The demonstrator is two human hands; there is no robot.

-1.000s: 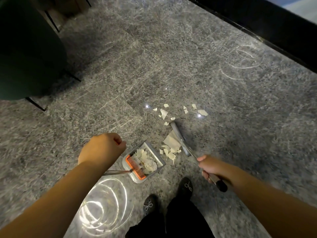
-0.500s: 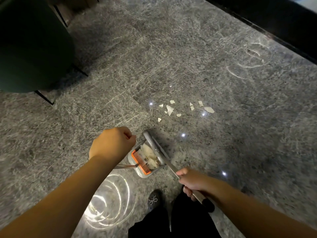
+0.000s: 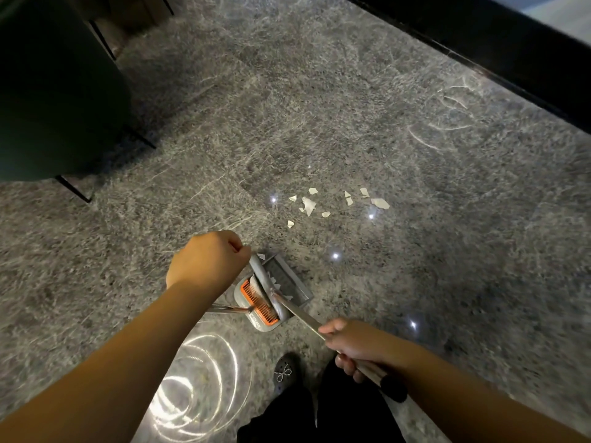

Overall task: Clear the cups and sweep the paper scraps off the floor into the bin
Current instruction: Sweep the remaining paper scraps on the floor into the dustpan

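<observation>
- The broom (image 3: 267,284) has moved: a second ago its head lay out on the floor (image 3: 351,107) behind a heap of scraps; now it sits inside the dustpan (image 3: 287,279), and that near heap is gone from the floor.
- White bits show in the pan beside the broom head, next to the orange comb (image 3: 257,297), so the swept batch appears to be collected.
- The right hand (image 3: 358,346) has its fingers wrapped round the broom handle, just above its black end cap.
- The left hand (image 3: 208,265) is a closed fist over the pan; it most likely grips the dustpan's upright handle, though the fist hides the contact.
- A second group of paper scraps (image 3: 308,204) lies on the floor, well apart from the pan's mouth and further from the person.
- Judgement: sweeping is partly done; another stroke is needed to bring that far group in, then the pan must go to the bin.
- A large dark rounded object (image 3: 57,91) stands at upper left; whether it is the bin cannot be told. No cups are in view.
</observation>
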